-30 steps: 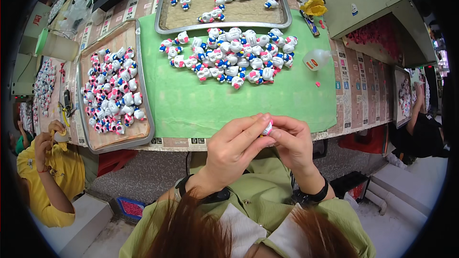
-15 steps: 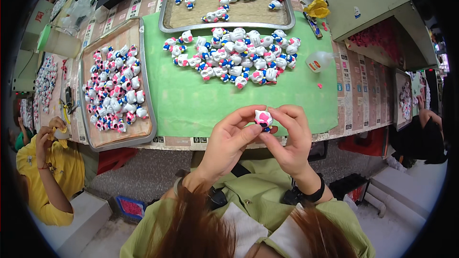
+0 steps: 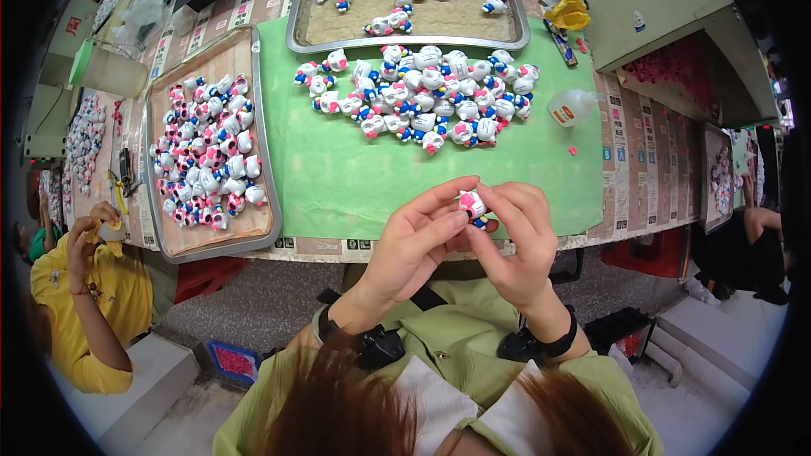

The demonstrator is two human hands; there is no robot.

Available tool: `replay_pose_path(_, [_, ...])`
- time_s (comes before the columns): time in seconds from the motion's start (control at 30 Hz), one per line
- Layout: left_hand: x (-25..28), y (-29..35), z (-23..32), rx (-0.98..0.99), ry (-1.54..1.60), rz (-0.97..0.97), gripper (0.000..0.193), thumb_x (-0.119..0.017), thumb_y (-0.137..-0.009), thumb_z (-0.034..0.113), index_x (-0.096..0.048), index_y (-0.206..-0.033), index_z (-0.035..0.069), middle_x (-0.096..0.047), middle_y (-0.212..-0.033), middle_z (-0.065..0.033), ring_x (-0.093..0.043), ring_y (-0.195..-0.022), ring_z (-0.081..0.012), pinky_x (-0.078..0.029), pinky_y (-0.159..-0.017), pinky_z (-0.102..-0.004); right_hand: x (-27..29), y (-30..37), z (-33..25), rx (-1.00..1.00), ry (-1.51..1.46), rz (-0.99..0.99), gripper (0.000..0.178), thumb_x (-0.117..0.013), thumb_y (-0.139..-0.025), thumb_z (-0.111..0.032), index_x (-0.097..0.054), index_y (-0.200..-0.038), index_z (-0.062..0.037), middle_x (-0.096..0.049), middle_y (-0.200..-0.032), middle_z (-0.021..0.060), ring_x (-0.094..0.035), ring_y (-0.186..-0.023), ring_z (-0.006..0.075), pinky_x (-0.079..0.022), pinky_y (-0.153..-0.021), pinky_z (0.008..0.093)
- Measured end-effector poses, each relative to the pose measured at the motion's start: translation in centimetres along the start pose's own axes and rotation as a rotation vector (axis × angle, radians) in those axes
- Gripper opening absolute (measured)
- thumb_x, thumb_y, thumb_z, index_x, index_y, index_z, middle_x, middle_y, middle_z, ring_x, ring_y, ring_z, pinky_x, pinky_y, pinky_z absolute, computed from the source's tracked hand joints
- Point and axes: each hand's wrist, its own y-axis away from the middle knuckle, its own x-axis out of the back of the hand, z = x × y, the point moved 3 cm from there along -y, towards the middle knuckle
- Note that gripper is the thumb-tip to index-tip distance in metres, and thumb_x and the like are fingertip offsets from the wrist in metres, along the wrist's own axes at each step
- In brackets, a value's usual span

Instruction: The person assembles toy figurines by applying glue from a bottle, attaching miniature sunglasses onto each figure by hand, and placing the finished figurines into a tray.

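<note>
Between the fingertips of both my hands is a small white, pink and blue cat figurine, held above the table's near edge. My left hand pinches it from the left with thumb and fingers. From the right, the fingers and thumb of my right hand close on it; part of it is hidden by them. Beyond my hands, a pile of similar figurines lies on a green cloth. At the left a metal tray bears many more, with pink and dark parts showing.
A second metal tray with scattered figurines stands at the back. On the right are a squeeze bottle, a yellow crumpled piece and pink bits. A person in yellow sits at the left; another in black is at the right.
The figurine has been turned between my fingers: its dark spot no longer shows and more blue does. My hands have shifted slightly right, and the view has moved a little.
</note>
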Motion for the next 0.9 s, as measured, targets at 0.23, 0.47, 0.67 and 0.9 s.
replay_pose_path(0.23, [0.5,0.0,-0.3,-0.033,-0.049,0.002,0.032,-0.046,-0.082,0.004,-0.043,-0.114,-0.001,-0.051,-0.099,-0.0069,-0.052,-0.089,-0.012,-0.046,-0.077,-0.0278,-0.2,0.4,0.3,-0.011,-0.063,0.023,0.036,-0.064,-0.059,0.005,-0.057,-0.094,0.0027,-0.056,-0.08,0.0103,-0.053,-0.067,0.0223,-0.044,-0.054,0.028])
replay_pose_path(0.47, [0.3,0.2,-0.3,-0.064,-0.089,0.026,0.029,-0.047,-0.082,0.003,-0.046,-0.11,-0.002,-0.051,-0.101,-0.0074,-0.052,-0.089,-0.0121,-0.045,-0.077,-0.0268,0.1,0.4,-0.1,-0.008,-0.075,0.032,0.035,-0.063,-0.059,0.005,-0.057,-0.093,0.003,-0.055,-0.079,0.011,-0.053,-0.067,0.0226,-0.044,-0.056,0.0287])
replay_pose_path(0.67, [0.2,0.5,0.2,-0.302,-0.47,0.033,0.03,-0.052,-0.079,0.0,-0.049,-0.108,-0.002,-0.052,-0.101,-0.0073,-0.052,-0.088,-0.0113,-0.044,-0.078,-0.0237,0.4,0.8,1.0,-0.19,-0.403,-0.048,0.032,-0.058,-0.064,0.005,-0.057,-0.096,0.0029,-0.057,-0.089,0.0135,-0.056,-0.077,0.0219,-0.045,-0.066,0.0278])
replay_pose_path(0.9, [-0.5,0.7,0.5,-0.377,-0.672,0.053,0.028,-0.053,-0.076,-0.003,-0.052,-0.104,-0.003,-0.053,-0.099,-0.0088,-0.052,-0.088,-0.0119,-0.044,-0.077,-0.0236,0.2,1.4,1.5,-0.283,-0.617,-0.008,0.03,-0.057,-0.066,0.008,-0.058,-0.095,0.0028,-0.057,-0.094,0.0142,-0.054,-0.086,0.0223,-0.043,-0.074,0.0291])
